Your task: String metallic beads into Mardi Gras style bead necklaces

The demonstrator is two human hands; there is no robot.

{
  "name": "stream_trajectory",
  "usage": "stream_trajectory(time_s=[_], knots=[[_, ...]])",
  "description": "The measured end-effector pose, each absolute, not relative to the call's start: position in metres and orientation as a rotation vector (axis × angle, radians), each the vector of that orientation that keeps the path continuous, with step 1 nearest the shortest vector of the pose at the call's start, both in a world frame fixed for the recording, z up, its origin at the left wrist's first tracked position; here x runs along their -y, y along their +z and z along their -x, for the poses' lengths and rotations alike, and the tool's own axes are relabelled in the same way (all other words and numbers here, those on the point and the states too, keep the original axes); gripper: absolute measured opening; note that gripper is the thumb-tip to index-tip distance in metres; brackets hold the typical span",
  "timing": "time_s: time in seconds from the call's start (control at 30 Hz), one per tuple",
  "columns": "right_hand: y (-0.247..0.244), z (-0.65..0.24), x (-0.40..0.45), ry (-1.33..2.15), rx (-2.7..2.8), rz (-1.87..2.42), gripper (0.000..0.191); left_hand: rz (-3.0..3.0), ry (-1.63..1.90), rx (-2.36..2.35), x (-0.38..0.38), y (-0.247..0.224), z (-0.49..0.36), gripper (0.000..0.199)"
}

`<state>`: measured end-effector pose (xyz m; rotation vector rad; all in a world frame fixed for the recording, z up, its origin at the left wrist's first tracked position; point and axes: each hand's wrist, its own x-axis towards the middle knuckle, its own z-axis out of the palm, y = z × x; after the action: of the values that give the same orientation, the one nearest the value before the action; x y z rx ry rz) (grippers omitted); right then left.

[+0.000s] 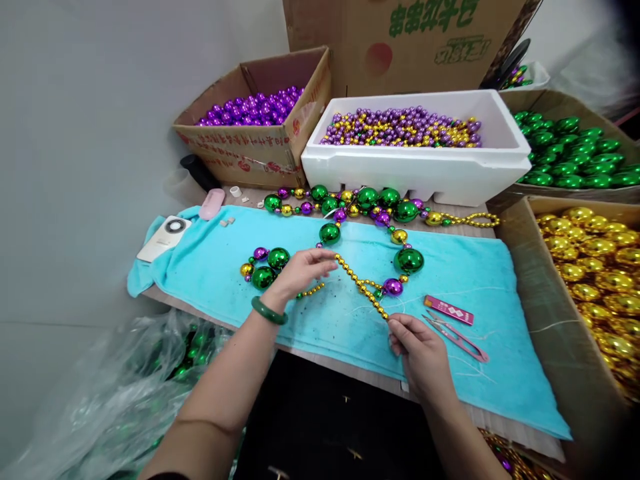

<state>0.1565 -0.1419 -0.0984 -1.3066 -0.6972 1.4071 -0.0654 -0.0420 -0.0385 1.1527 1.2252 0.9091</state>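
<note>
Between my two hands a strand of small gold beads [361, 287] is stretched at a slant over the turquoise towel [325, 330]. My left hand [307, 270], with a green bangle at the wrist, has its fingers closed at the strand's upper end. Its lower end is pinched between the thumb and fingers of my right hand [414, 343]. Around them lies a garland of green, purple and gold balls, with a large green ball [409, 260] on the right and a green ball [263, 277] left of my left hand. White thread [365, 308] trails beside the strand.
Pink thread snips [457, 339] and a pink packet [449, 310] lie right of my right hand. Behind stand a white foam box [415, 163] of beads and a carton [240, 153] of purple balls. Another carton [540, 300] holds gold balls. A white device [165, 239] rests at left.
</note>
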Motion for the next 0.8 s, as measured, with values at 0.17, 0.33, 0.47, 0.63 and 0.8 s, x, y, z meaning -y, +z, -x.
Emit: stream_trajectory(time_s=[0.17,0.33,0.47,0.63,0.8], knots=[[-0.098,-0.156,0.14,1.408,0.664,1.295,0.024,-1.757,0.75,-1.523,0.042,-0.052,0.073,0.015],[-0.097,-0.157,0.139,1.404,0.674,1.294,0.026,-2.123,0.264,-1.688,0.049,-0.062,0.06,0.01],[-0.097,-0.161,0.139,1.414,0.666,1.296,0.024,-2.206,0.13,-1.631,0.049,-0.059,0.053,0.018],[-0.096,-0.164,0.138,1.403,0.634,1.294,0.025,-1.745,0.706,-1.482,0.046,-0.053,0.047,0.015],[-0.096,-0.166,0.136,1.407,0.619,1.288,0.026,-0.862,1.119,-1.192,0.04,-0.044,0.048,0.018]])
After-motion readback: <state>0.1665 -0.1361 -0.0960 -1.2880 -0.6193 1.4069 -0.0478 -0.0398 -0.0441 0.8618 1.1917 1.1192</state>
